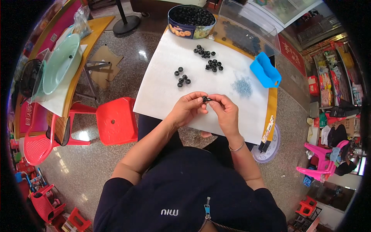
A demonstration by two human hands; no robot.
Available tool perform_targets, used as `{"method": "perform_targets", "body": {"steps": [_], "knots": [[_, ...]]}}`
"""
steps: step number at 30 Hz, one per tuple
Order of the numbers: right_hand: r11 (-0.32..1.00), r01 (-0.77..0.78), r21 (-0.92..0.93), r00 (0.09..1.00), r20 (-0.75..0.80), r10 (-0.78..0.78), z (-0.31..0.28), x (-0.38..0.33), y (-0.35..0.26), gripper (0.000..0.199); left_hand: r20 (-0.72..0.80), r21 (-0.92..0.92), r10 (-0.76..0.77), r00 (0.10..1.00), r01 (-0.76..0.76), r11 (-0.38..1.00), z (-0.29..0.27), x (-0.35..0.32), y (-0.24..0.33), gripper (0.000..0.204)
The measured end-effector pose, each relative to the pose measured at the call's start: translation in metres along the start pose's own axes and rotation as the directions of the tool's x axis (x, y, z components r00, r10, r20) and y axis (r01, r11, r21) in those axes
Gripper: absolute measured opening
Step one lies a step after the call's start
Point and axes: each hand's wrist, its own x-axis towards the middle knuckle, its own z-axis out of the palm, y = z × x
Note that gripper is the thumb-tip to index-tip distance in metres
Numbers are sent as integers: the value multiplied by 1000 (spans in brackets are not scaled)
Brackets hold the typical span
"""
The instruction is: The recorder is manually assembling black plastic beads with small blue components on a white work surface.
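Note:
Above the near part of a white sheet (pixel 154 91) on the table, my two hands meet. Between the fingertips of my left hand (pixel 188 108) is a small black ring-shaped bead (pixel 205 99). My right hand (pixel 226 112) pinches a small dark piece (pixel 209 99) against it, too small to make out. Beyond my left hand lies a loose cluster of black beads (pixel 182 80). Two more clusters of black beads, one nearer (pixel 214 65) and one farther (pixel 204 52), sit up the sheet. A spread of tiny blue-grey bits (pixel 242 86) lies to the right.
An oval tin (pixel 192 33) full of black beads stands at the far edge, beside a clear box (pixel 243 34) with dark pieces. A blue container (pixel 265 70) sits at the right edge. A red stool (pixel 116 120) and a side table with a green basin (pixel 62 63) are left.

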Motion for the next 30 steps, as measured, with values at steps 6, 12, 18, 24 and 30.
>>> {"method": "perform_targets", "body": {"steps": [6, 12, 18, 24, 30], "knots": [[944, 197, -266, 979, 0, -205, 2, -1, -10, 15, -9, 39, 12, 1000, -12, 999, 0, 0, 0, 22], [767, 420, -485, 894, 77, -441, 1, 2, -5, 16, -13, 81, 53, 999, -52, 995, -3, 3, -5, 21], [724, 486, -490, 862, 130, -491, 2, -1, -5, 19, -52, 176, 107, 993, -96, 980, -2, 2, -11, 21], [708, 515, -484, 844, 139, -518, 1, 2, 1, 21, -139, 301, 138, 981, -91, 949, 6, 3, -13, 25], [769, 469, -435, 879, 140, -456, -1, -5, 5, 22, -103, 434, 167, 981, -107, 895, 13, -1, -13, 27]]}}
